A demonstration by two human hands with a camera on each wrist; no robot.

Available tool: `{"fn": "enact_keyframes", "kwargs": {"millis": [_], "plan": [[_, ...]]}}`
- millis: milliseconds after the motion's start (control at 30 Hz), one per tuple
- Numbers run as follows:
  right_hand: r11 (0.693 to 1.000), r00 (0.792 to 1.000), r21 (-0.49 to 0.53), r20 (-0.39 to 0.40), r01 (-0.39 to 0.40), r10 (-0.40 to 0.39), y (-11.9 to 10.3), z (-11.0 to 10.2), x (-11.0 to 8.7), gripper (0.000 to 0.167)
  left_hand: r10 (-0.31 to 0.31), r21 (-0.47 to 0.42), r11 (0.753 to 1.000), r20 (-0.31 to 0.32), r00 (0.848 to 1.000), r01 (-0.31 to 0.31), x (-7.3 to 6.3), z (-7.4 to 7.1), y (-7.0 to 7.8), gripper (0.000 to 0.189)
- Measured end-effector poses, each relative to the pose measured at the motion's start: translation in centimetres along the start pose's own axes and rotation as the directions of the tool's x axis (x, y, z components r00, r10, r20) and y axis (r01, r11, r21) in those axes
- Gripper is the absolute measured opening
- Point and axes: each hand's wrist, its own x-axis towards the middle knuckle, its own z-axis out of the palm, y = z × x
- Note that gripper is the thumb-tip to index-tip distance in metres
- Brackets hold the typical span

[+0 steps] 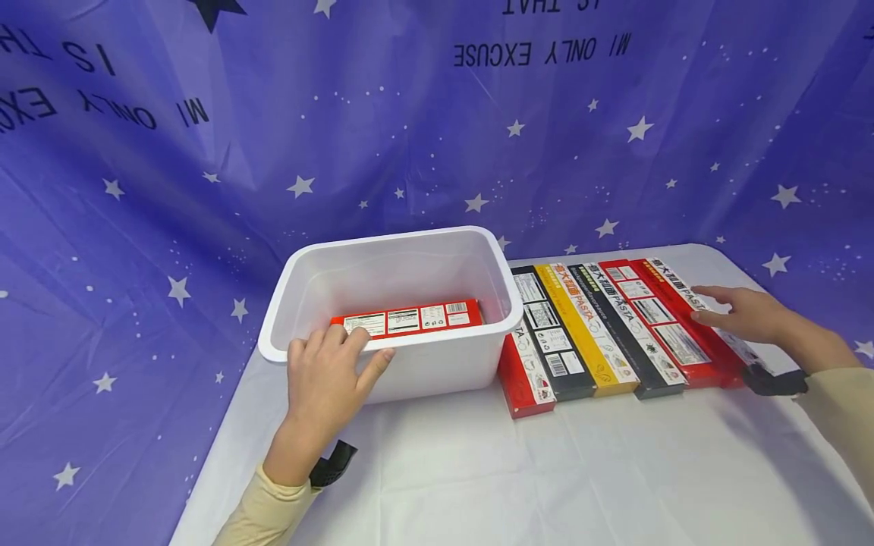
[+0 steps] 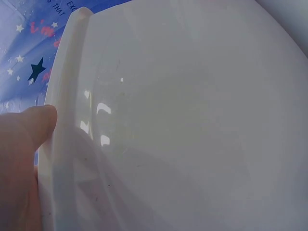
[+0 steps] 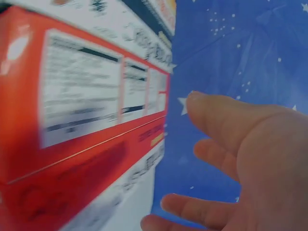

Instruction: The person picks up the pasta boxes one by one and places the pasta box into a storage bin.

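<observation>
My left hand (image 1: 324, 379) holds the near rim of a white plastic bin (image 1: 437, 371), fingers hooked over the edge and thumb along the outside. In the left wrist view the thumb (image 2: 41, 122) presses against the rim. A red pasta box (image 1: 410, 320) lies inside the bin, partly hidden by the near wall. Over the right end of a row of pasta boxes, my right hand (image 1: 747, 315) hovers with fingers spread and nothing in it. Nearest to it is a red pasta box with a white side (image 1: 665, 303); the right wrist view shows fingers apart beside red boxes (image 3: 72, 159).
Left of those red boxes lie a black box (image 1: 628, 326), a yellow box (image 1: 587, 334), another black box (image 1: 556, 334) and a red box (image 1: 522, 379) against the bin. A white cloth (image 1: 546, 478) covers the table. Behind hangs a purple-blue curtain (image 1: 410, 152) with stars.
</observation>
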Motion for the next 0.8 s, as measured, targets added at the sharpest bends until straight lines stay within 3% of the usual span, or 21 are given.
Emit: {"fn": "enact_keyframes", "kwargs": {"millis": [667, 800], "plan": [[0.988, 0.992, 0.102, -0.029, -0.118, 0.121, 3.0, 7.4, -2.4, 0.075, 0.002, 0.002, 1.000, -0.005, 1.000, -0.002, 0.0, 0.1, 0.0, 0.042], [0.990, 0.990, 0.074, -0.059, -0.123, 0.127, 3.0, 8.3, -2.5, 0.075, 0.002, 0.000, 1.000, -0.007, 1.000, -0.002, 0.0, 0.1, 0.0, 0.042]]}}
